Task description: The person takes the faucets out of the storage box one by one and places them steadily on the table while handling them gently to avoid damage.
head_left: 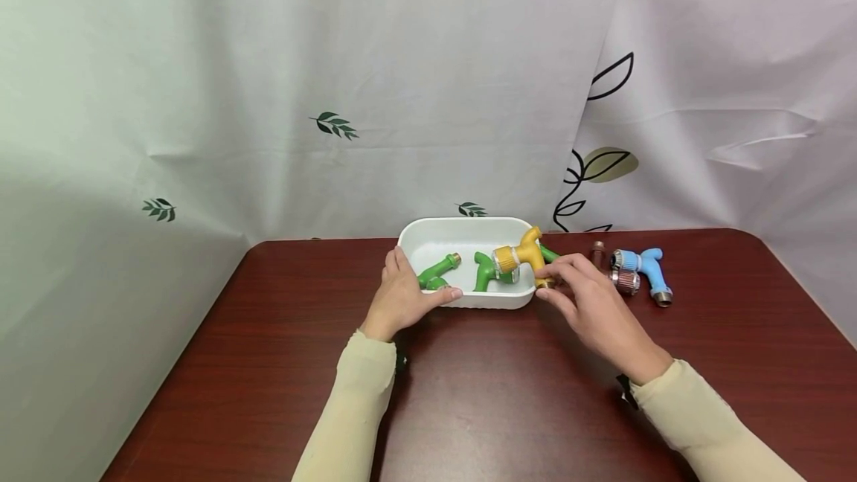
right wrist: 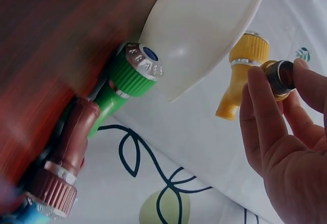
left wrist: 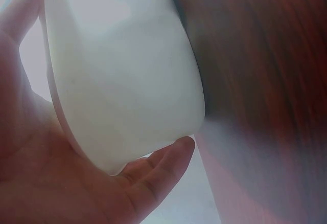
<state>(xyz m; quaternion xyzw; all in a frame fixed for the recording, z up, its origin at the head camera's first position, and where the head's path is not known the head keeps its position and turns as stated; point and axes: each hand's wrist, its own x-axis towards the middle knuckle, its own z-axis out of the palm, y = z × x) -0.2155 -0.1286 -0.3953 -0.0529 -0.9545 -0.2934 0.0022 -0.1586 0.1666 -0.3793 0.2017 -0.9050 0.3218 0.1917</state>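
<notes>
My right hand (head_left: 598, 312) pinches a yellow tap (head_left: 527, 253) by its threaded end, over the right end of a white plastic tub (head_left: 489, 302). In the right wrist view, the thumb and fingers hold the tap's brass-coloured thread (right wrist: 279, 78), with its ribbed knob above the spout. My left hand (head_left: 400, 299) grips the tub's left end, thumb along the front rim and fingers round the end wall (left wrist: 122, 81). Inside the tub lie green taps, one (head_left: 439, 269) at the left and another (head_left: 485, 274) near the middle, partly hidden by the front wall.
Right of the tub, a green tap (right wrist: 127, 75), a brown tap (right wrist: 76, 132) and a blue tap (head_left: 651, 268) lie on the dark red-brown table (head_left: 482, 393). A white cloth with leaf prints (head_left: 428, 95) hangs behind the table.
</notes>
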